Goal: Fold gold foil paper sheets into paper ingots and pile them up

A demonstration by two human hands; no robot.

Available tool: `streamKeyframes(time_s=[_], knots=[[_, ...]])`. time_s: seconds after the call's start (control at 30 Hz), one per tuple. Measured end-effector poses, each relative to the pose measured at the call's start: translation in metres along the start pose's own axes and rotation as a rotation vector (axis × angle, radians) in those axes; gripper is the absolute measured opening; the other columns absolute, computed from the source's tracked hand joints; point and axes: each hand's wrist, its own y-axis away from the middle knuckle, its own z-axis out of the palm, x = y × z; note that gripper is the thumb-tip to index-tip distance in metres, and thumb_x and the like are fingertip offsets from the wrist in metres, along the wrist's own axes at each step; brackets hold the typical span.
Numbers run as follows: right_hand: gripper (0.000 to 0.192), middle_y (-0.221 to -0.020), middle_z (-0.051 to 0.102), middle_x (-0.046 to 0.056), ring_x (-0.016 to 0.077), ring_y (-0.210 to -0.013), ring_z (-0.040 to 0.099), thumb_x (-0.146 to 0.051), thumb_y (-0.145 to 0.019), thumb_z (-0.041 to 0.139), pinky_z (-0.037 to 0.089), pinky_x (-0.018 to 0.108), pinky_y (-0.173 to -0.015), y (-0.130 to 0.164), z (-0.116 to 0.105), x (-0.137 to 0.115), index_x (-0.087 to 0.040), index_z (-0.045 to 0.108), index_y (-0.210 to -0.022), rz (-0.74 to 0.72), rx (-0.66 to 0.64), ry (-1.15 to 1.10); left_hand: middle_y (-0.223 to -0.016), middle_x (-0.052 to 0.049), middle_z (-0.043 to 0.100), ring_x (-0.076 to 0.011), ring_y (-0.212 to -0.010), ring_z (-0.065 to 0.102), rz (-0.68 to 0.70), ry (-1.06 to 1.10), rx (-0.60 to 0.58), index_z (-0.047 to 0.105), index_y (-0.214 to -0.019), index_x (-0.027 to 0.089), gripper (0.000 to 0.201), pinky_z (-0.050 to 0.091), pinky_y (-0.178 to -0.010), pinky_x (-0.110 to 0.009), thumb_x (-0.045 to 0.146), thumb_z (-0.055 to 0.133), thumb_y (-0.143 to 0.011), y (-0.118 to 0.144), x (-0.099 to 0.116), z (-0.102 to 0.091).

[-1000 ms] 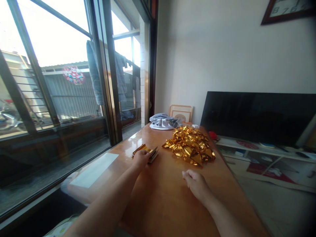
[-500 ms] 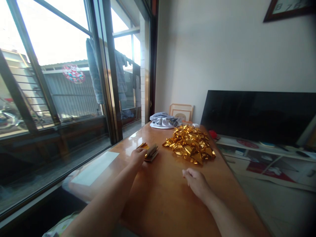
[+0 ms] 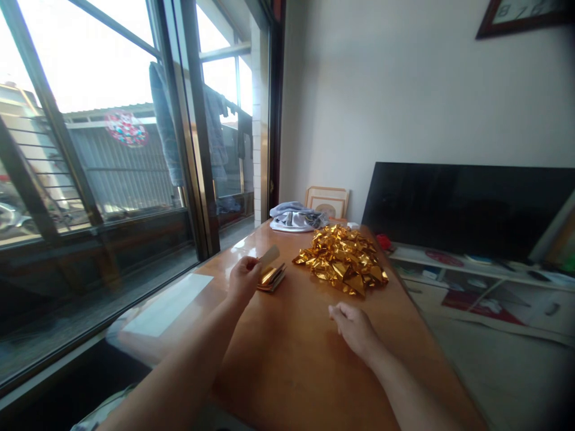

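left hand (image 3: 245, 280): pinching pale slip (image 3: 270, 256) beside gold stack (image 3: 270, 280); right hand (image 3: 354, 328): fingers curled, near gold foil heap (image 3: 345, 258); brown table (image 3: 278, 359): white sheet (image 3: 168, 305) left, bundled cloth (image 3: 294, 218) at far end

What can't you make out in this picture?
All in the head view:
Paper: one end hidden by the left hand.
Right hand: palm hidden by the hand itself.
Gold foil pile: lower pieces hidden under upper ones.
Clock: upper part cut off by the top edge.

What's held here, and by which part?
The left hand pinches a pale sheet by one end. The right hand is curled, nothing visible in it.
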Motion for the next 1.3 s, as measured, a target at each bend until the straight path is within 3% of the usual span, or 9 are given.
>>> streamKeyframes(time_s=[0.2, 0.4, 0.57, 0.67, 0.77, 0.87, 1.0, 1.17, 1.3], knots=[[0.044, -0.06, 0.056, -0.002, 0.0153, -0.058, 0.05, -0.056, -0.093, 0.046, 0.035, 0.026, -0.056, 0.0, -0.007, -0.009, -0.02, 0.057, -0.071, -0.028, 0.086, 0.021, -0.072, 0.002, 0.055, -0.0132, -0.067, 0.051, 0.319, -0.022, -0.076, 0.057, -0.086, 0.021, 0.014, 0.038, -0.062, -0.024, 0.035, 0.06, -0.085, 0.024, 0.047, 0.01], [0.054, -0.111, 0.071, 0.011, 0.0263, -0.1, 0.064, -0.062, -0.085, 0.06, 0.049, 0.033, -0.083, 0.002, -0.024, -0.034, -0.019, 0.065, -0.116, -0.025, 0.307, -0.232, -0.071, 0.004, 0.052, -0.0096, -0.061, 0.048, 0.062, 0.443, -0.457, 0.051, -0.088, 0.02, 0.023, 0.038, -0.059, -0.021, 0.039, 0.063, -0.087, 0.06, 0.084, 0.038], [0.053, -0.122, 0.068, 0.01, 0.0276, -0.114, 0.061, -0.06, -0.092, 0.052, 0.047, 0.036, -0.095, 0.005, -0.03, -0.051, -0.02, 0.064, -0.123, -0.04, 0.19, -0.464, -0.068, 0.004, 0.053, -0.0099, -0.06, 0.05, -0.148, 0.504, -0.486, 0.051, -0.083, 0.018, 0.027, 0.039, -0.058, -0.021, 0.036, 0.071, -0.078, 0.07, 0.07, 0.061], [0.052, -0.102, 0.071, 0.009, 0.0237, -0.093, 0.065, -0.051, -0.089, 0.06, 0.051, 0.034, -0.083, 0.004, -0.025, -0.044, -0.017, 0.059, -0.127, 0.026, 0.072, -0.523, -0.068, 0.004, 0.056, -0.0106, -0.059, 0.051, -0.201, 0.451, -0.473, 0.05, -0.083, 0.018, 0.025, 0.04, -0.057, -0.023, 0.034, 0.069, -0.077, 0.071, 0.053, 0.071], [0.061, -0.071, 0.063, -0.002, 0.0167, -0.065, 0.058, -0.039, -0.084, 0.066, 0.047, 0.027, -0.061, 0.004, -0.018, -0.032, -0.017, 0.049, -0.138, 0.11, 0.099, -0.408, -0.072, 0.001, 0.06, -0.0132, -0.063, 0.056, -0.196, 0.376, -0.515, 0.055, -0.088, 0.018, 0.022, 0.044, -0.06, -0.026, 0.034, 0.067, -0.078, 0.071, 0.036, 0.079], [0.066, -0.064, 0.054, -0.006, 0.0139, -0.054, 0.051, -0.031, -0.083, 0.062, 0.041, 0.023, -0.047, 0.005, -0.014, -0.025, -0.022, 0.042, -0.144, 0.202, 0.077, -0.336, -0.09, -0.005, 0.067, -0.0192, -0.081, 0.063, -0.075, 0.233, -0.451, 0.06, -0.1, 0.018, 0.025, 0.048, -0.072, -0.031, 0.032, 0.066, -0.079, 0.07, 0.018, 0.084], [0.046, -0.081, 0.064, 0.002, 0.0166, -0.062, 0.059, -0.026, -0.081, 0.056, 0.043, 0.022, -0.043, 0.007, -0.011, -0.028, -0.022, 0.056, -0.127, 0.339, -0.015, -0.318, -0.106, -0.008, 0.066, -0.0247, -0.102, 0.061, 0.275, -0.101, -0.391, 0.064, -0.101, 0.02, 0.023, 0.045, -0.089, -0.037, 0.03, 0.067, -0.08, 0.074, 0.007, 0.08], [0.029, -0.093, 0.069, 0.007, 0.0193, -0.073, 0.066, -0.022, -0.08, 0.054, 0.05, 0.023, -0.046, 0.008, -0.008, -0.028, -0.018, 0.061, -0.108, 0.429, -0.012, -0.366, -0.093, -0.004, 0.064, -0.0197, -0.085, 0.059, 0.516, -0.225, -0.85, 0.062, -0.094, 0.021, 0.026, 0.045, -0.076, -0.031, 0.045, 0.067, -0.084, 0.091, 0.027, 0.064], [0.027, -0.088, 0.068, 0.006, 0.0175, -0.07, 0.065, -0.017, -0.076, 0.054, 0.052, 0.023, -0.049, 0.007, -0.009, -0.025, -0.018, 0.061, -0.103, 0.461, 0.048, -0.427, -0.101, -0.003, 0.062, -0.0224, -0.09, 0.056, 0.599, -0.359, -0.98, 0.059, -0.098, 0.022, 0.048, 0.043, -0.074, -0.031, 0.043, 0.084, -0.063, 0.101, 0.041, 0.056]])
